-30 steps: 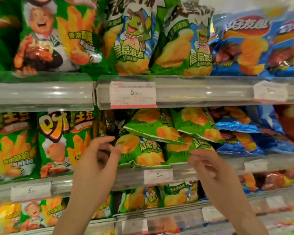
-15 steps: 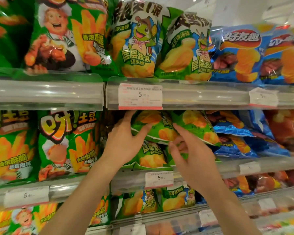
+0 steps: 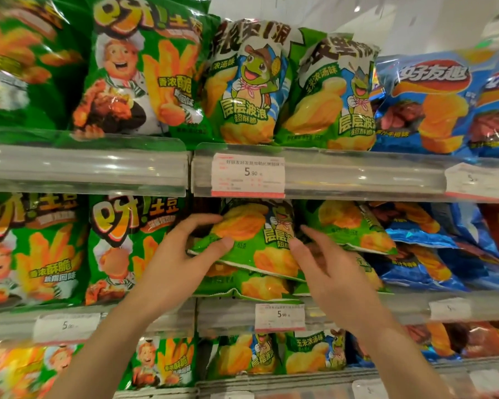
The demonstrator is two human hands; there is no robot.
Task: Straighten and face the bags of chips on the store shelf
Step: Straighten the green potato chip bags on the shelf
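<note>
**Mia:** What does the head camera see?

**Ben:** Store shelves full of chip bags. Both hands are up at the middle shelf (image 3: 357, 306).

**Mia:** What are they doing?

**Ben:** They have a green wavy-chip bag (image 3: 254, 240) between them. It has a frog on it (a frog with a hat!). The left hand (image 3: 173, 269) holds the bag's left end, thumb on the front and fingers reaching over the top. So that grip is grasping the bag.

**Mia:** And the other one?

**Ben:** The right hand (image 3: 332, 280) is at the bag's right side. Its thumb presses on the front and a finger goes behind the edge. That grip looks like it is pinching the bag too, but it is a bit blurry.

**Mia:** Is the bag standing up?

**Ben:** No. It is tilted, lying on top of another green bag (image 3: 260, 286) that sits flat at the front of the shelf. Beside it on the right, one more green bag (image 3: 349, 226) lies tipped over. Past that, blue bags (image 3: 415, 254) lie in a messy pile.

**Mia:** What is on the left?

**Ben:** Green fry bags with a chef (image 3: 127, 246), standing straight. On the top shelf, two frog bags (image 3: 242, 90) stand up facing out. A white price tag (image 3: 247, 175) on the rail says 5.90.
</note>
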